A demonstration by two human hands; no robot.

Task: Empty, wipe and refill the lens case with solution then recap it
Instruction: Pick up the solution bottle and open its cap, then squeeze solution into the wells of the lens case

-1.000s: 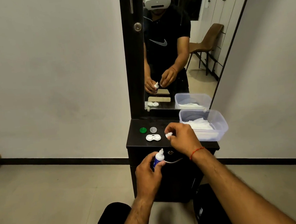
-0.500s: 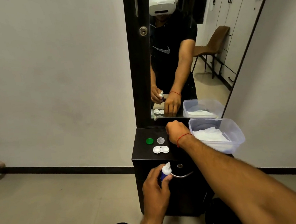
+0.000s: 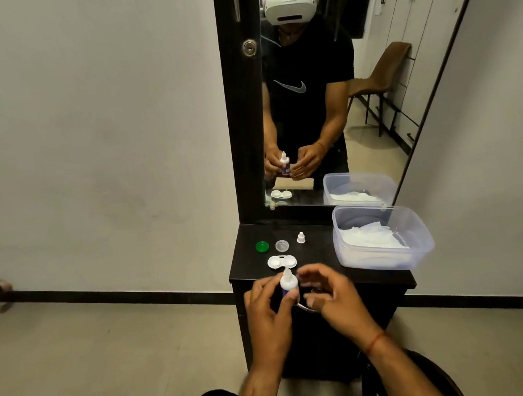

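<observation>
Whereas the right hand [image 3: 331, 293] pinched the small white bottle cap [image 3: 301, 237] 1 second ago, that cap now stands upright near the back of the cabinet top [image 3: 249, 265]. It is just right of the clear lid [image 3: 282, 245] and not touching it. At 0.5 seconds ago the same hand was stretched out over that spot. It has since come back and hovers just right of the solution bottle [image 3: 288, 283]. It holds nothing, and its fingers are loosely curled and slightly spread. Whether any fingertip touches the bottle cannot be told.

The left hand [image 3: 267, 307] grips the bottle upright, thumb and fingers curled round its body, in front of the cabinet's near edge. The nozzle is bare and points up.

The lens case [image 3: 281, 261] lies on the cabinet top just behind the bottle, with both wells uncovered and facing up. Its place is unchanged across the 3 frames. The green lid [image 3: 262, 246] and the clear lid lie side by side behind it. Whether the wells are wet or dry cannot be told.

A plastic box [image 3: 386, 263] holding tissues [image 3: 371, 238] sits at the right end.

Assessment: uncapping is complete and the refill appears to be the step in hand. The bottle has yet to be tipped over each of the 2 wells, and neither lid is back on. As the bottle is held forward of the edge, an early squeeze would likely miss the case.
</observation>
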